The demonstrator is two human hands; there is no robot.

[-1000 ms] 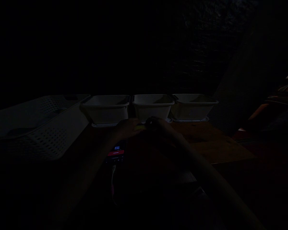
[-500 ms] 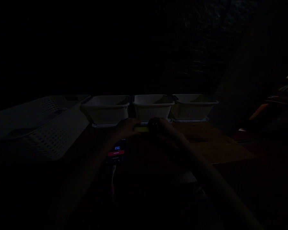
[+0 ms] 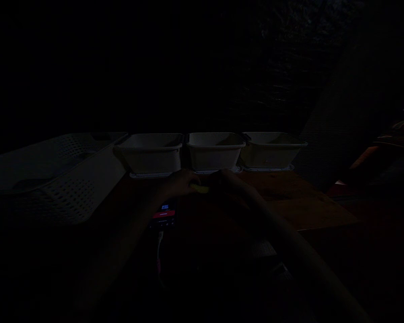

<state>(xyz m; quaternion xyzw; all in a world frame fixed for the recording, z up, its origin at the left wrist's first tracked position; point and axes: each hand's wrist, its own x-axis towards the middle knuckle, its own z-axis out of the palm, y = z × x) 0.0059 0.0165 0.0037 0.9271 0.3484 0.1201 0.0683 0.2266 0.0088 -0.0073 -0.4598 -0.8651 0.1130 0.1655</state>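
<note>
The scene is very dark. Above the wooden table, my left hand [image 3: 181, 181] has its fingers closed on one end of a short yellow-green object [image 3: 200, 189] whose kind I cannot make out. My right hand [image 3: 226, 179] is close to the object's other end; its fingers are lost in shadow, so a grip does not show. Partly behind my left forearm, a phone [image 3: 164, 214] with a lit screen lies on the table, a white cable [image 3: 160, 240] running from its near end.
Three pale tubs stand in a row beyond my hands: left tub [image 3: 151, 154], middle tub [image 3: 215, 154], right tub [image 3: 269, 154]. A large perforated white basket [image 3: 77, 193] is at left. The wooden table [image 3: 309, 204] has an edge at right. Part of another person [image 3: 365, 157] shows far right.
The yellow-green object has dipped slightly and now tilts down to the right. Both hands have shifted a little lower. The tubs, basket and phone stay in place.
</note>
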